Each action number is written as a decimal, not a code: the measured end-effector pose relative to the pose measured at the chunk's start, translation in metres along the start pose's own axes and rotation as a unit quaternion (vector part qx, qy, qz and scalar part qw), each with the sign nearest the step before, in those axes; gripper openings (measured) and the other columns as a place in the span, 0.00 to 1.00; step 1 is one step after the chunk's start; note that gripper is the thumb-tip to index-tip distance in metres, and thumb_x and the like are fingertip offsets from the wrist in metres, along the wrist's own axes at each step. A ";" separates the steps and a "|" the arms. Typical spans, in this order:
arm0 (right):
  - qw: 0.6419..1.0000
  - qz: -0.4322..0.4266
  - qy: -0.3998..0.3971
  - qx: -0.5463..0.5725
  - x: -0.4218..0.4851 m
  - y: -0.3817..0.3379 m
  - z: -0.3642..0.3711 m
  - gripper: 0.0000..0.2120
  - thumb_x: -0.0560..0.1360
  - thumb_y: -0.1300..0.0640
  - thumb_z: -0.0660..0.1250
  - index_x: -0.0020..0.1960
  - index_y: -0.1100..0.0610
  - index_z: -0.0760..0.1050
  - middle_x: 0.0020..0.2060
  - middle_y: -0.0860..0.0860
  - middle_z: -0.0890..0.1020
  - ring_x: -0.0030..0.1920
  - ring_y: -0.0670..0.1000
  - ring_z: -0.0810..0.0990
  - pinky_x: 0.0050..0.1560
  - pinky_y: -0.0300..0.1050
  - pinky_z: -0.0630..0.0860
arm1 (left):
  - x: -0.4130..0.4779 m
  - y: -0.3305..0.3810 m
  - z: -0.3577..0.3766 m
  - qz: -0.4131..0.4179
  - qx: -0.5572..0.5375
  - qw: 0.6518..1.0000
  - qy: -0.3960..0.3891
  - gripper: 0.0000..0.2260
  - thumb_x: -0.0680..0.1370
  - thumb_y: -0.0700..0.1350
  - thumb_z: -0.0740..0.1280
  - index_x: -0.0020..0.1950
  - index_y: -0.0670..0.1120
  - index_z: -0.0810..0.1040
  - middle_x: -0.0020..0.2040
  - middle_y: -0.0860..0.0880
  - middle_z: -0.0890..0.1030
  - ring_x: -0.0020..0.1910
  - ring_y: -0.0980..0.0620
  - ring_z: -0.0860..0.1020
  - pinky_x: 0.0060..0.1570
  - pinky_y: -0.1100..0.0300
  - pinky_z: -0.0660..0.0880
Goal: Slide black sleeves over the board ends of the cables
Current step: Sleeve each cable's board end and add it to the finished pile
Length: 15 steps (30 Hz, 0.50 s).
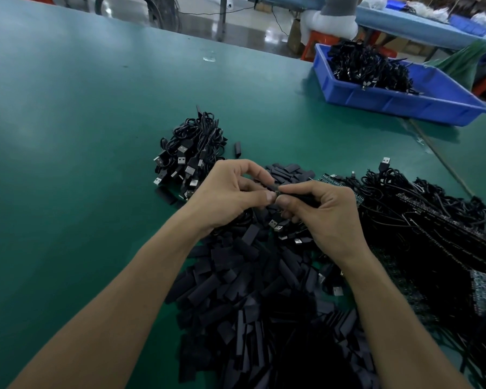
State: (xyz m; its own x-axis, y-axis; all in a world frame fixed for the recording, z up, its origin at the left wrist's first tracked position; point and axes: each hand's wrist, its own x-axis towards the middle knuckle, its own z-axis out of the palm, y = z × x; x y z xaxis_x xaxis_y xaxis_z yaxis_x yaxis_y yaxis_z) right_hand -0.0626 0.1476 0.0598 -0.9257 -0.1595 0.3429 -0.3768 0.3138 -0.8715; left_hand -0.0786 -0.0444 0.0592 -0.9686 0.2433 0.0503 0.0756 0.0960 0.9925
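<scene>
Now both grips close on one black sleeve (276,192) above the middle of the green tabletop (68,136).
Left grip (230,192) and right grip (328,217) each pinch it between thumb and forefinger, fingertips almost touching; whether a board end is inside cannot be told. Loose sleeves (230,299) lie heaped beneath the forearms toward the near edge. Cables with green boards (421,209) sprawl along the right edge. A bundle of USB-plug cables (191,153) sits just beyond the left grip, and a blue bin (390,103) of black cables stands at the far right corner.
</scene>
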 end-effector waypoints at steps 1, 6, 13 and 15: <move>1.000 0.001 0.001 0.000 0.000 0.000 0.000 0.11 0.70 0.61 0.77 0.49 0.48 0.83 0.37 0.44 0.86 0.34 0.45 0.84 0.38 0.34 0.79 | 0.000 0.000 0.000 -0.003 0.001 1.000 0.002 0.07 0.74 0.36 0.76 0.46 0.46 0.81 0.36 0.45 0.86 0.32 0.56 0.82 0.38 0.67 0.77; 1.000 0.009 0.001 -0.028 0.001 0.002 -0.008 0.16 0.68 0.58 0.80 0.51 0.45 0.82 0.44 0.47 0.86 0.46 0.47 0.85 0.50 0.42 0.81 | 0.002 -0.001 -0.004 -0.012 0.002 1.000 0.008 0.04 0.74 0.38 0.76 0.43 0.45 0.83 0.33 0.50 0.84 0.31 0.58 0.80 0.36 0.69 0.75; 1.000 -0.008 0.024 -0.011 -0.001 0.004 -0.005 0.15 0.67 0.54 0.79 0.51 0.43 0.83 0.45 0.44 0.87 0.48 0.46 0.86 0.52 0.42 0.82 | 0.001 0.000 0.001 -0.020 -0.005 1.000 0.007 0.04 0.75 0.37 0.75 0.43 0.44 0.83 0.30 0.51 0.83 0.29 0.59 0.78 0.36 0.70 0.74; 0.999 -0.004 0.033 -0.002 -0.002 0.004 -0.004 0.13 0.66 0.51 0.78 0.50 0.43 0.83 0.44 0.45 0.87 0.46 0.48 0.86 0.50 0.44 0.82 | 0.001 0.001 0.000 -0.020 -0.008 1.000 0.007 0.03 0.75 0.37 0.75 0.43 0.43 0.83 0.30 0.51 0.83 0.29 0.59 0.78 0.36 0.70 0.74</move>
State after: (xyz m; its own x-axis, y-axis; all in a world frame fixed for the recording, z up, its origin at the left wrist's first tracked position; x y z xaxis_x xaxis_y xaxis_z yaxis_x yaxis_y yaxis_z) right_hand -0.0628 0.1527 0.0566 -0.9223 -0.0995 0.3734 -0.3851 0.3164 -0.8669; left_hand -0.0796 -0.0436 0.0600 -0.9741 0.2257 0.0110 0.0320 0.0899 0.9954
